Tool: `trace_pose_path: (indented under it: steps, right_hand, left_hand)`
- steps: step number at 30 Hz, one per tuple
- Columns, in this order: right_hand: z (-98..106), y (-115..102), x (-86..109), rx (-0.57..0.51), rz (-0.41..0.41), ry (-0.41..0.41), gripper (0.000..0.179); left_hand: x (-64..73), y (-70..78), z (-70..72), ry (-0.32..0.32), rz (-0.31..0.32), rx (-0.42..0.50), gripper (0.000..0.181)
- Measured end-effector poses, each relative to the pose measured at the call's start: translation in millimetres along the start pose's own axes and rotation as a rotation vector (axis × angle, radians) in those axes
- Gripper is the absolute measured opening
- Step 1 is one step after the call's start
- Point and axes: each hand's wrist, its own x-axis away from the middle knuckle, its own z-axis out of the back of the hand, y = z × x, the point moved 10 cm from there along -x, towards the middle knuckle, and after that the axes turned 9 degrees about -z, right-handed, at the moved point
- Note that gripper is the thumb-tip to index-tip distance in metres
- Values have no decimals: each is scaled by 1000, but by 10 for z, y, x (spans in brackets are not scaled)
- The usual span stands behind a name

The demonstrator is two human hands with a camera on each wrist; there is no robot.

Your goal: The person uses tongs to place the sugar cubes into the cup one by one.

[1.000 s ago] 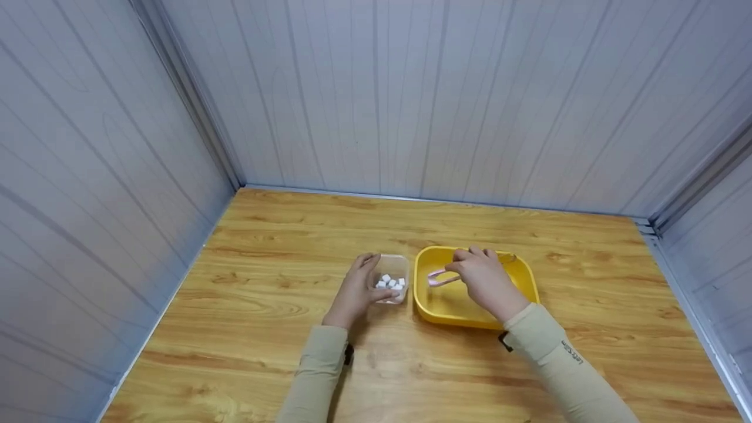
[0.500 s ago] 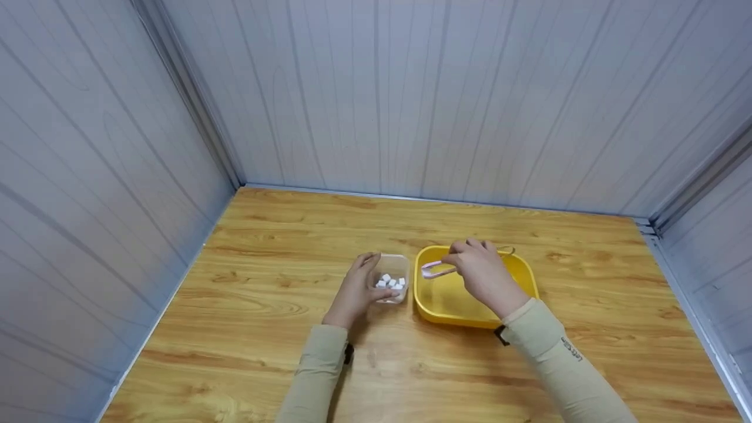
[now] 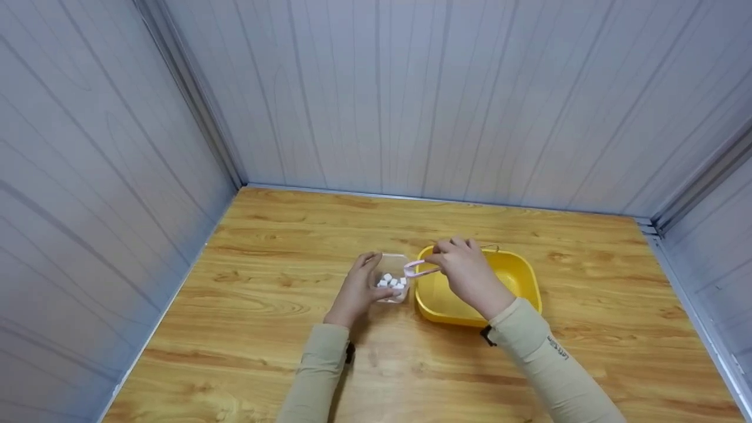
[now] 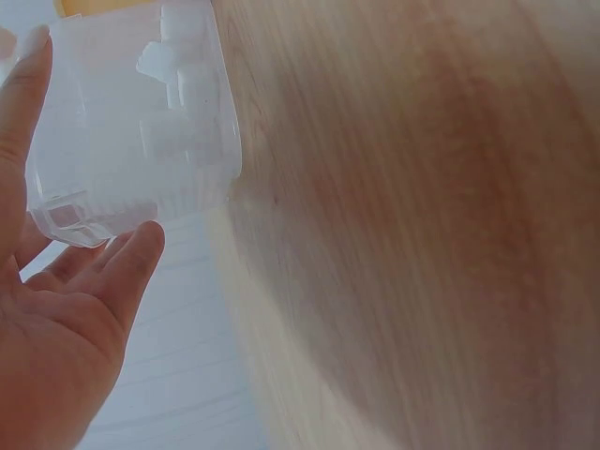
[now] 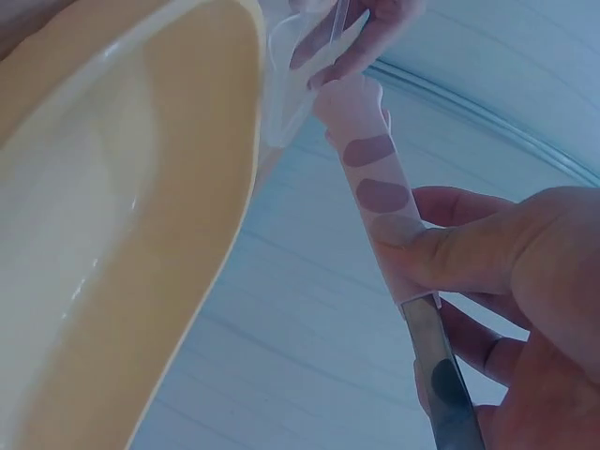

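Observation:
My left hand grips a small clear plastic box, thumb at the near side and fingers at the far side. Several white cubes lie in it; the left wrist view shows them through the wall. In my right hand is a pair of tongs with pink ends and metal arms, pinched between thumb and fingers. The pink ends come together right at the box's right rim, with something whitish at the tip. The tongs' rear loop shows behind the hand.
A yellow basin stands close beside the box on its right, under my right hand. Wood-grain table spreads around both. Pale panel walls rise at the back and both sides.
My right hand has moved left with the tongs, from over the yellow basin to the right rim of the clear box. The left hand and box have hardly moved.

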Motion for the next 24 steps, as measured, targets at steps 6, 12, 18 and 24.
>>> trace_pose_path:
  steps: [6,12,18,24]
  right_hand:
    - [-71,-109,16,16,48,35,33]
    - [-159,-170,36,26,80,36,30]
    - [-190,-174,47,21,91,40,31]
    - [-200,-165,40,15,81,26,32]
  left_hand:
    - [4,-5,0,-7,-1,-13,88]
    - [-1,-11,-2,-5,-4,4,88]
    - [-1,-1,3,6,-15,-2,88]
    - [1,6,2,9,-16,13,88]
